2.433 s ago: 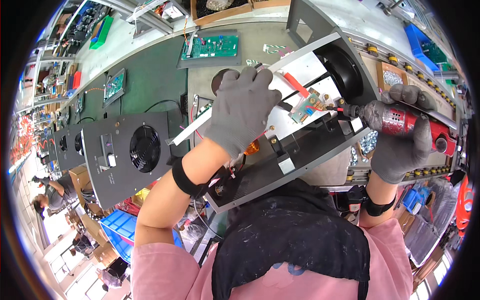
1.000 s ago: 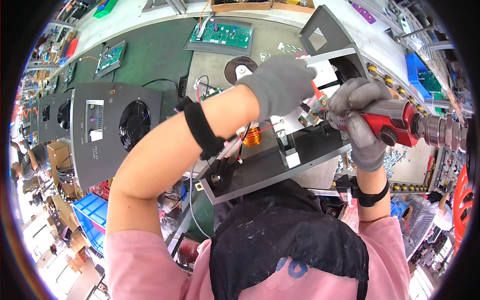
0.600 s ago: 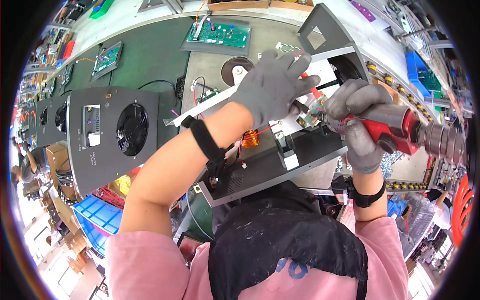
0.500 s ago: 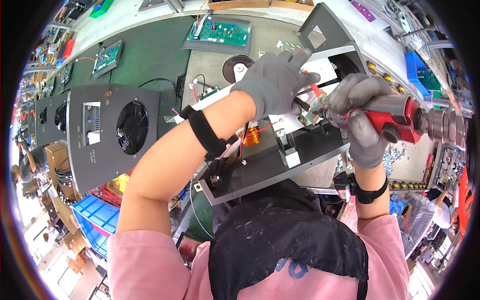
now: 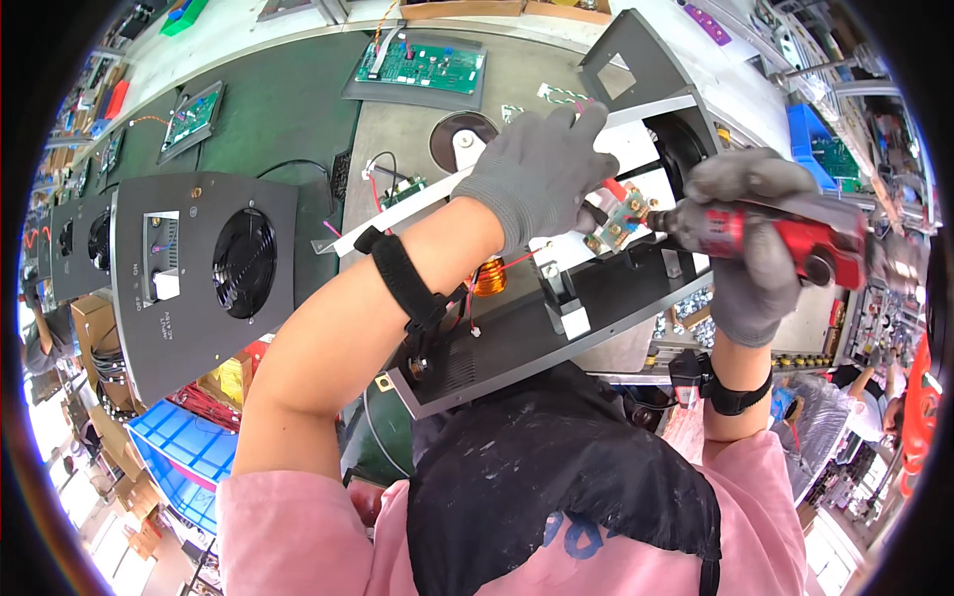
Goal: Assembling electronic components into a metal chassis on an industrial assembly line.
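Over open grey metal chassis (image 5: 517, 343), left hand (image 5: 537, 179) in grey glove, fingers (image 5: 586, 124) spread, pressing flat near small terminal part (image 5: 618, 223); forearm stretched across, black wrist strap (image 5: 402, 283); right hand (image 5: 750, 248) gloved, fingers clamped round red electric screwdriver (image 5: 785, 233), tip at terminal part; copper coil (image 5: 489, 276) inside chassis; dark fan panel (image 5: 204, 273) left on green table (image 5: 288, 109); green circuit board (image 5: 422, 68) beyond.

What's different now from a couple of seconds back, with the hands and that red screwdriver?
The left hand slid from the middle of the open metal chassis toward its right end and now rests beside the small metal bracket. The right hand brought the red power screwdriver inward, tip at that bracket. Unchanged: the right hand's grip on the screwdriver, the copper coil, and the grey fan panel.
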